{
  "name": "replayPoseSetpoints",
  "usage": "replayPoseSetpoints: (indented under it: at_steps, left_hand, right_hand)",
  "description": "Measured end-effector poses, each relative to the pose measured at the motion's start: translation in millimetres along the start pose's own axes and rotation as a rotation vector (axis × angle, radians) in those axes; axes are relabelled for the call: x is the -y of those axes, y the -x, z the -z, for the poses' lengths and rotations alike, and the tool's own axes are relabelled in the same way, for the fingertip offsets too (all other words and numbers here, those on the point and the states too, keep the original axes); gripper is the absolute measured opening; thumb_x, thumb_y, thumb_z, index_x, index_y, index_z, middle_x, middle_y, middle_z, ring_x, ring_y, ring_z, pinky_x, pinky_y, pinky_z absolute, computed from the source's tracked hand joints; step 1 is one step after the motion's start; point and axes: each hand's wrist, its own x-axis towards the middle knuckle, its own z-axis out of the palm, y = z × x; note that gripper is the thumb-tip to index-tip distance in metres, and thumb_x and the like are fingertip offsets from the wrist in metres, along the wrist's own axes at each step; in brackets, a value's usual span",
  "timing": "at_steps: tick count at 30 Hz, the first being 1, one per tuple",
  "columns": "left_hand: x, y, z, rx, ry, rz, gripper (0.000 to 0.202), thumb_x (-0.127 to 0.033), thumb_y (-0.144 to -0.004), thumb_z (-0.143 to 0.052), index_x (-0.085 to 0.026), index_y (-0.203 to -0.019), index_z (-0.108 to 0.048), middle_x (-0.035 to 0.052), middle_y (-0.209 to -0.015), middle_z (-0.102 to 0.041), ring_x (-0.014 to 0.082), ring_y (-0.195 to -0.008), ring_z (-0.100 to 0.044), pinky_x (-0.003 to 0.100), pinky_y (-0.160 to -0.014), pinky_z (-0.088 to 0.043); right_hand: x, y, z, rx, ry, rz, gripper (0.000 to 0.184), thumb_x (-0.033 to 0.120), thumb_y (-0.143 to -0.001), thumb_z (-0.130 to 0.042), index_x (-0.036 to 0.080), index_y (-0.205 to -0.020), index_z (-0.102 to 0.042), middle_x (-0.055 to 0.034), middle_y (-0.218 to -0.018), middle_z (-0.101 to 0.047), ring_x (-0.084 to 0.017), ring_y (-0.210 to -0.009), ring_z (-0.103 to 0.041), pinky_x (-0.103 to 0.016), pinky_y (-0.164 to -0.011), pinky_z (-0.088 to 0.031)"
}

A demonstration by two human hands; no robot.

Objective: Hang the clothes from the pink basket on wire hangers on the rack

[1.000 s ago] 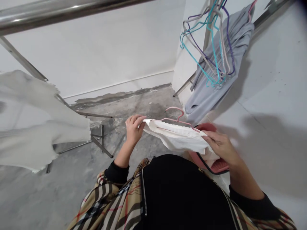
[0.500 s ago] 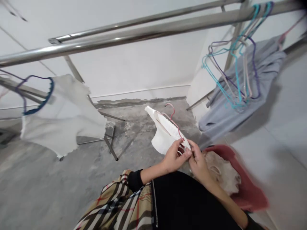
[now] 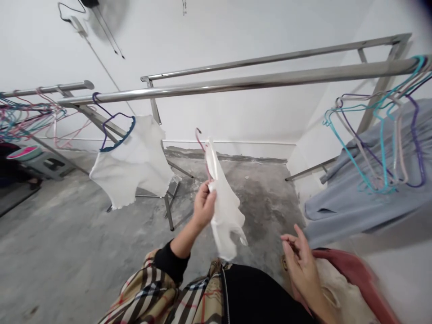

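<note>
A small white garment [image 3: 226, 211] hangs on a pink wire hanger [image 3: 201, 143] in front of me. My left hand [image 3: 204, 206] is closed at one end of the hanger, pinching it together with the cloth. The hanger's hook points up and the garment dangles below, seen nearly edge-on. Apart from it, on the right, my right hand [image 3: 300, 258] has its fingers spread and holds nothing. It is just above the left side of a red basin [image 3: 362, 276], in which cream-coloured cloth [image 3: 347, 292] lies.
A metal drying rack [image 3: 236, 86] spans the view. From its left end hangs a white top with blue neckline [image 3: 135, 157] on a purple hanger. Bare turquoise, purple and pale hangers [image 3: 381, 135] hang at right before grey clothing [image 3: 340, 202]. More hangers [image 3: 30, 110] crowd the far left.
My right hand has let go of the garment and moved right and down towards the basin. My left hand has carried the hanger and garment left, turning them edge-on. The view has swung left.
</note>
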Motion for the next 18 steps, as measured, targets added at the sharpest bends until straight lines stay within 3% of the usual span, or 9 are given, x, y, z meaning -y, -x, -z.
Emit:
replayPoseSetpoints:
  at_steps: [4, 8, 13, 18]
  left_hand:
    - [-33, -52, 51.0, -0.154, -0.139, -0.190, 0.039, -0.038, -0.080, -0.057, -0.018, -0.113, -0.060, 0.0087, -0.110, -0.067, 0.0215, -0.101, -0.063, 0.031, -0.085, -0.050]
    - [-68, -108, 78.7, -0.217, -0.171, -0.285, 0.039, -0.031, -0.075, -0.057, -0.016, -0.111, -0.062, 0.0066, -0.102, -0.070, 0.0188, -0.092, -0.065, 0.029, -0.082, -0.051]
    - [-96, -159, 100.0, -0.236, -0.167, -0.178, 0.034, -0.025, -0.073, -0.055, -0.012, -0.103, -0.064, 0.0004, -0.072, -0.065, 0.0126, -0.065, -0.059, 0.022, -0.063, -0.049]
    - [-104, -153, 117.8, -0.288, -0.253, 0.025, 0.021, -0.017, -0.073, -0.053, -0.010, -0.090, -0.062, -0.0061, -0.053, -0.052, 0.0073, -0.049, -0.041, 0.017, -0.050, -0.036]
  right_hand:
    - [-24, 8, 1, -0.037, 0.006, -0.082, 0.053, 0.044, -0.089, -0.050, 0.030, -0.139, -0.043, -0.0095, -0.105, -0.067, -0.026, -0.095, -0.067, -0.041, -0.078, -0.059]
    - [-36, 13, 3, -0.047, 0.037, -0.125, 0.045, 0.048, -0.084, -0.054, 0.030, -0.124, -0.059, -0.0075, -0.095, -0.071, -0.025, -0.083, -0.070, -0.037, -0.067, -0.061]
    - [-50, 19, 3, 0.012, 0.030, -0.178, 0.043, 0.049, -0.085, -0.053, 0.028, -0.121, -0.062, -0.0074, -0.097, -0.071, -0.022, -0.079, -0.069, -0.029, -0.060, -0.060]
    - [-49, 22, 1, 0.092, 0.088, -0.153, 0.044, 0.046, -0.090, -0.047, 0.018, -0.120, -0.063, -0.0102, -0.098, -0.070, -0.019, -0.083, -0.068, -0.029, -0.074, -0.059]
